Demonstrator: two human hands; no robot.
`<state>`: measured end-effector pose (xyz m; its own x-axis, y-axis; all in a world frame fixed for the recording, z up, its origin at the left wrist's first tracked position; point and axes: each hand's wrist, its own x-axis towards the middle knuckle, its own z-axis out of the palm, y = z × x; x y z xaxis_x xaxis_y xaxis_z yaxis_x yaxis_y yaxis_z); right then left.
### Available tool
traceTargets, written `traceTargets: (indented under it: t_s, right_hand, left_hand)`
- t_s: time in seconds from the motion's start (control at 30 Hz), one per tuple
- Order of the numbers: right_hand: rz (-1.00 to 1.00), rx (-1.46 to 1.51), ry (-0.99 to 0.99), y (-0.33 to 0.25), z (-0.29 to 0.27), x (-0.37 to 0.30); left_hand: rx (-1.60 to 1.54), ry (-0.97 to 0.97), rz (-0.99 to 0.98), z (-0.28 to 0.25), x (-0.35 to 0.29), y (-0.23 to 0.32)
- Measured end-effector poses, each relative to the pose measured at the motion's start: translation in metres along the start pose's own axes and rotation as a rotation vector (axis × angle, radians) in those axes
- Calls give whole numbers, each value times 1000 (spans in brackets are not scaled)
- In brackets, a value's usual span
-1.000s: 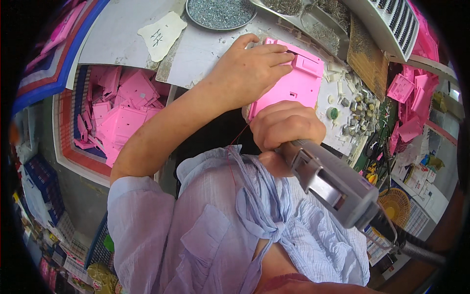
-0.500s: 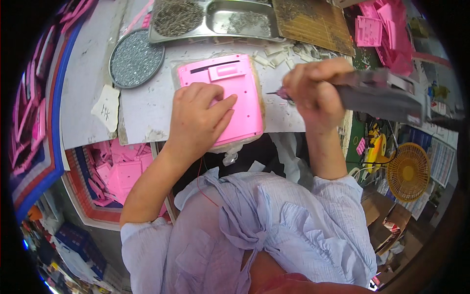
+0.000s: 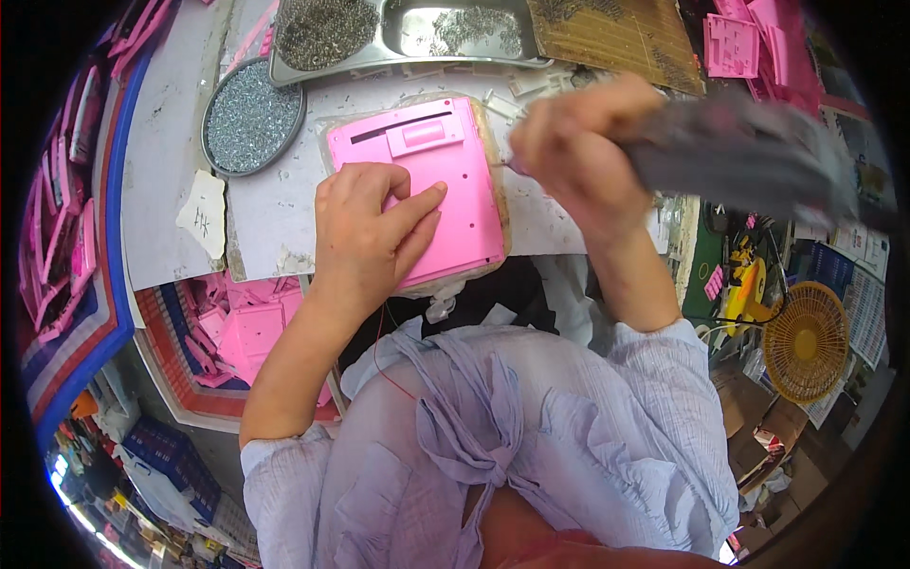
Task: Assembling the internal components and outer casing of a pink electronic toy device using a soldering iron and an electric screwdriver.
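Observation:
A flat pink plastic housing with a long slot and small holes lies on a pad wrapped in clear film. My left hand holds it down at its left side, with curled fingers and the thumb lying across its face. My right hand is closed around a dark electric screwdriver, smeared by motion. The tool lies roughly level, its thin bit pointing left, just off the housing's right edge. Whether a screw sits on the bit is too small to tell.
A round dish of small screws stands at the far left of the white table. Behind the housing is a metal tray with more screws, beside brown cardboard. Pink parts fill a bin at lower left. A yellow fan stands right.
My right hand has brought the screwdriver left, closer to the housing's right edge. The left hand keeps its hold on the housing. The whole view has shifted slightly.

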<state>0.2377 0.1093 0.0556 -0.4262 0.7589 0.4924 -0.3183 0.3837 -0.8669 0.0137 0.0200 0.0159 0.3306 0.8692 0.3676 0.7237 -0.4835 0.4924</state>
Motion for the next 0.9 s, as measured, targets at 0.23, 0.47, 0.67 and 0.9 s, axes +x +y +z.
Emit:
traceTargets:
  t_s: [0.23, 0.47, 0.67, 0.9]
  right_hand:
    - [171, -128, -32, -19, 10, -41]
    - [-26, 199, 63, -49, 17, 1]
    - [60, 226, -3, -77, -23, 26]
    - [154, 67, 273, -30, -17, 48]
  left_hand:
    - [-59, -3, -62, 3, 1, 0]
    - [309, 78, 20, -8, 37, -24]
    - [-248, 681, -428, -72, -91, -55]
    - [-674, 1721, -1712, -9, -513, -94]
